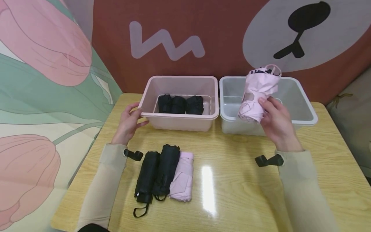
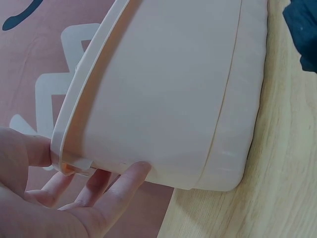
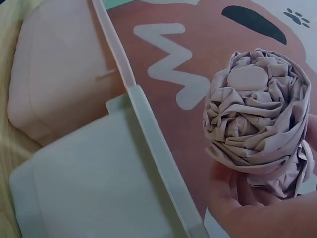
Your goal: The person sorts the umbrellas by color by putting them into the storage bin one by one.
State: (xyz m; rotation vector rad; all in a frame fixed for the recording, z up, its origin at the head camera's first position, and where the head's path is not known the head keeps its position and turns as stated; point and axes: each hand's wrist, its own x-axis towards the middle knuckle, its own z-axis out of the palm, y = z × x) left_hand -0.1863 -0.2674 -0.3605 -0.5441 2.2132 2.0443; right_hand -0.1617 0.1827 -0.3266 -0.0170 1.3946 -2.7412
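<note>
My right hand (image 1: 277, 124) grips a pink folded umbrella (image 1: 258, 93) over the front of the grey bin (image 1: 301, 96). A wrist loop shows at its top in the head view. The right wrist view shows the crumpled end of the umbrella (image 3: 257, 114), with more pink fabric (image 3: 285, 173) bunched below it. My left hand (image 1: 127, 124) holds the left end of the pink bin (image 1: 182, 122), thumb at the rim and fingers against the end wall. Inside that bin, several black folded umbrellas (image 1: 178, 105) stand side by side.
On the table (image 1: 232, 180), in front of the bins, lie two black folded umbrellas (image 1: 166, 169) and a pink folded umbrella (image 1: 183, 177), side by side. A printed cloth (image 1: 226, 38) hangs right behind the bins. The two bins stand close together.
</note>
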